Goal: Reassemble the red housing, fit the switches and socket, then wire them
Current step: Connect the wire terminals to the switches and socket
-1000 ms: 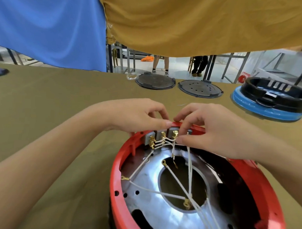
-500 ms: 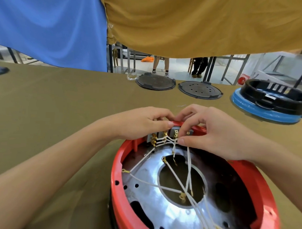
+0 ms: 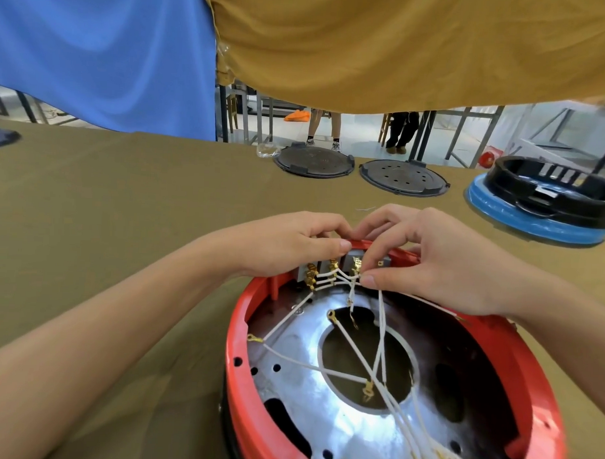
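1. Head view: the red housing lies on the olive-covered table, its open side facing up, near the lower right of the picture.
2. Inside it there is a shiny metal plate with a round hole in the middle.
3. Grey switches sit in a row at the far rim of the housing, with brass terminals on their backs.
4. White wires run from these terminals across the plate; several end in brass lugs.
5. The left hand is curled over the far rim at the switches, thumb straight along the top; I cannot tell if it really grips something.
6. The right hand pinches a white wire between thumb and forefinger, just beside a brass terminal of the rightmost switch.
7. The two hands touch each other above the rim.
8. On the far side of the table lie two dark round lids, side by side.
9. At the right stands a black and blue housing.
10. Blue cloth and mustard cloth hang behind the table.
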Available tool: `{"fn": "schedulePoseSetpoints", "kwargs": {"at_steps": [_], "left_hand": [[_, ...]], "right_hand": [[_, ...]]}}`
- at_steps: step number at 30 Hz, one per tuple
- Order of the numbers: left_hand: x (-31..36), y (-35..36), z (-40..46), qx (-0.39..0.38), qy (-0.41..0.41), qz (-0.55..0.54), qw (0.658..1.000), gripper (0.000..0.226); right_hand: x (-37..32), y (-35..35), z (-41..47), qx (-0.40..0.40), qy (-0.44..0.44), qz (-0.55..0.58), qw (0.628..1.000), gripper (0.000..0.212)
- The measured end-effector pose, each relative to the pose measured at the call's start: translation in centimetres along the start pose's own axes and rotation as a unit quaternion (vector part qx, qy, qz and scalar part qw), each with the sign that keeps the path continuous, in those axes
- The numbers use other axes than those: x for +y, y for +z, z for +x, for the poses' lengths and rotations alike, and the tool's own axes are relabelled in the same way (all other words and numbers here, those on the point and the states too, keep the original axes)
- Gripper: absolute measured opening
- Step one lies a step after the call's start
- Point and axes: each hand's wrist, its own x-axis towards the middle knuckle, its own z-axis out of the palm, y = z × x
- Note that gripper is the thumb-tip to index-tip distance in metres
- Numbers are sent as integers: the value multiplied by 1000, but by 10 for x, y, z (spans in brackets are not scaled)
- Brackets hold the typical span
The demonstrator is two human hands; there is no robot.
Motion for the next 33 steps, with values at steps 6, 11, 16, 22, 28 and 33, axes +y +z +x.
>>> {"fn": "schedulePoseSetpoints", "kwargs": {"at_steps": [6,11,16,22,28,33], "left_hand": [[-1,0,1,2,3,-14,1000,23],[-4,1,2,4,6,-27,1000,22],[-6,2,3,6,10,-36,999,19],[-7,2,3,6,24,-38,999,18],[-8,2,4,20,23,-42,999,17],[-10,4,5,66,32,-102,992,10]], "right_hand": [[1,2,1,7,-3,-5,1000,8],[1,2,1,18,-6,-8,1000,7],[1,6,2,36,-6,-31,999,8],[3,9,1,55,-36,-65,996,6],[5,7,1,55,-57,-62,995,6],[5,1,1,25,-73,-80,994,6]]}}
